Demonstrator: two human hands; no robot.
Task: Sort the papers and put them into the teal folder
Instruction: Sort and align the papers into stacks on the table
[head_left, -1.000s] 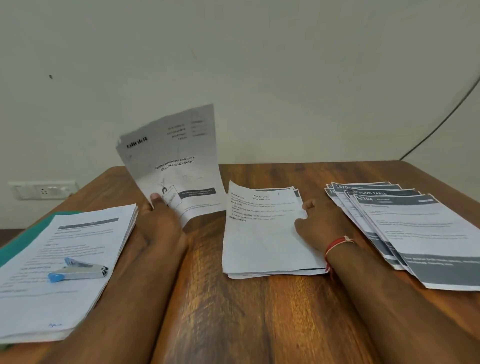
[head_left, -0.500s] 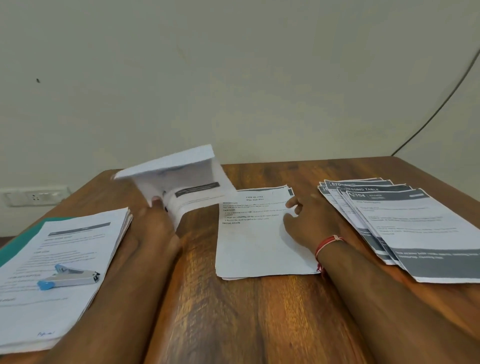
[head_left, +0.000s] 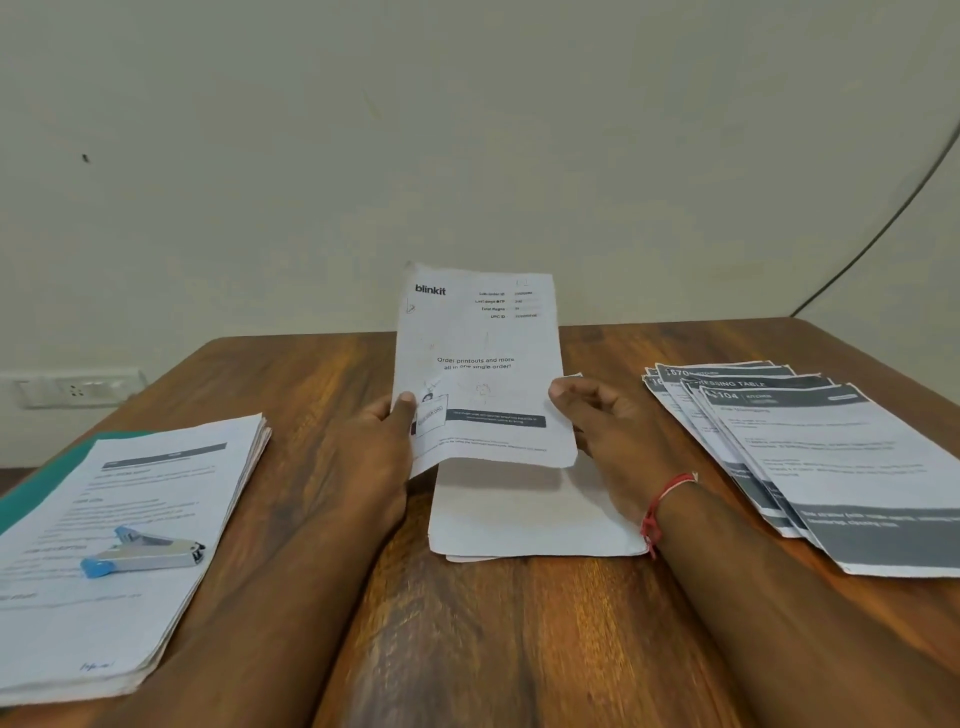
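On the bench (head_left: 519, 649), the teal folder (head_left: 47, 478) lay under the left stack (head_left: 130, 519), unfilled. The blinkit sheet (head_left: 483, 353) had shifted from my left to upright above the middle pile (head_left: 530, 519); my left hand (head_left: 374, 452) and right hand (head_left: 608, 431) pinched its edges. Sorting judged unfinished

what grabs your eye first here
First the blinkit sheet, held upright at centre by the left hand and right hand over a white stack. Next comes the blue-tipped stapler lying on the left stack, which covers most of the teal folder. At right lies a fanned pile of dark-banded sheets.
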